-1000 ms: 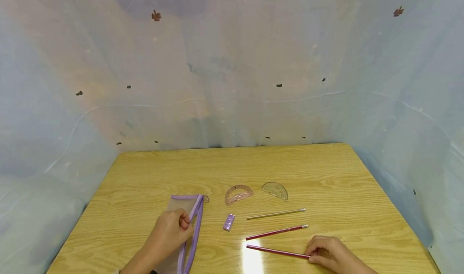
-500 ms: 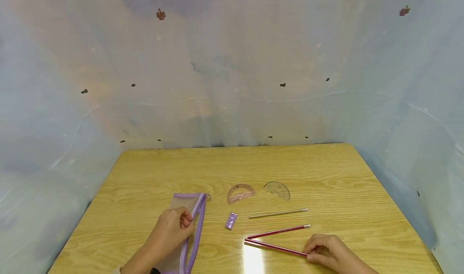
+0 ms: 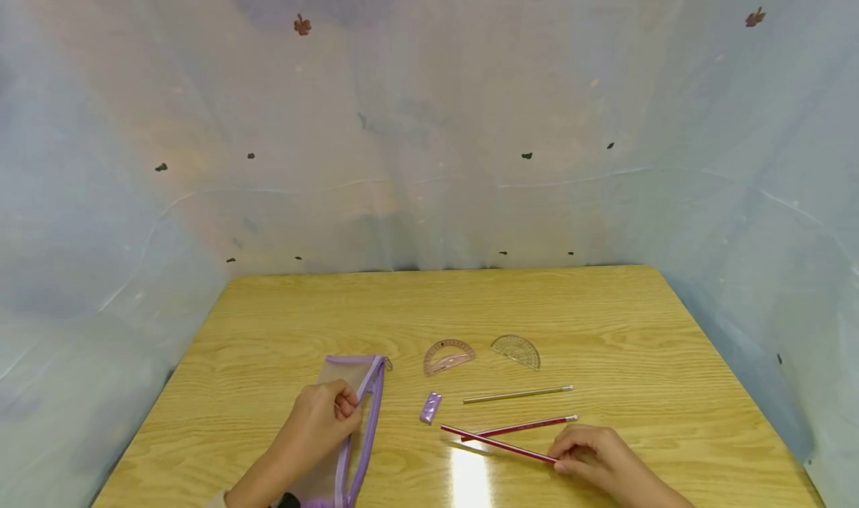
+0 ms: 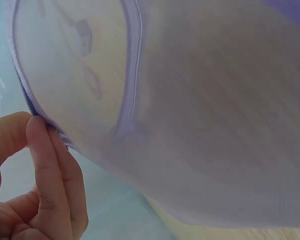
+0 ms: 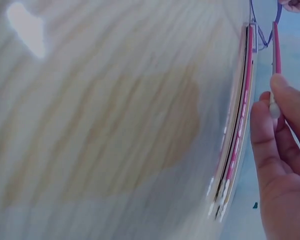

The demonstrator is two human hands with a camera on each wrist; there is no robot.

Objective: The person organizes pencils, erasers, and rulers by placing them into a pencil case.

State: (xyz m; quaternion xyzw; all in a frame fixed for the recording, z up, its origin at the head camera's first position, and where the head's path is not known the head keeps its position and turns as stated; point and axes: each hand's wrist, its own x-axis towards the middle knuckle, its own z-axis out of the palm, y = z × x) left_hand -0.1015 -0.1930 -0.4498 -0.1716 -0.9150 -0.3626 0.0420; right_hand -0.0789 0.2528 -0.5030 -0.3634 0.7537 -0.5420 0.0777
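Observation:
My left hand (image 3: 326, 417) pinches the zip edge of a see-through mesh pencil case (image 3: 341, 374) with purple trim. Its zip side gapes, and the left wrist view shows the mesh (image 4: 215, 110) close up. In my right hand (image 3: 592, 452) a dark red pencil (image 3: 499, 444) is pinched near its white-tipped end, lifted off the table and pointing left. It crosses above a second red pencil (image 3: 537, 424) lying on the table. Beyond that lies a gold pencil (image 3: 513, 395). A purple eraser (image 3: 431, 408) sits between the case and the pencils.
Behind the pencils lie a pink protractor (image 3: 448, 357) and a clear protractor (image 3: 517, 350). The wooden table (image 3: 429, 299) is enclosed at the back and sides by a pale patterned cloth (image 3: 429, 120).
The right hand has raised the red pencil from the table and moved it left, over the other red pencil. The left hand keeps its grip on the case. The head view has shifted slightly.

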